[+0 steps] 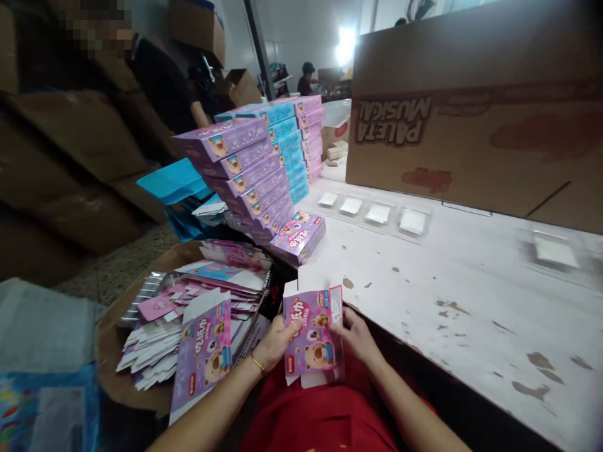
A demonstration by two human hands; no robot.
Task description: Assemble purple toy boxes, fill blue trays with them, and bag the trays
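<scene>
Between my hands is a purple-pink printed carton [306, 342] with a bear picture, its white end flaps sticking out at top and bottom. My left hand [277, 342] grips its left edge, thumb on the printed front; a gold bracelet circles that wrist. My right hand [355, 333] is closed on the carton's right side, fingers at the side panel. Just beyond it, on the table's near edge, lies a closed purple box [300, 237]. To my left, a large brown carton [110, 351] holds many flat unfolded cartons [202, 351].
Stacks of purple boxes [249, 166], blue boxes [287, 147] and pink boxes [311, 135] stand on the white table [377, 276]. Clear trays with white contents [377, 212] sit in a row before a big cardboard box [447, 125]. A person [164, 81] stands at the back left.
</scene>
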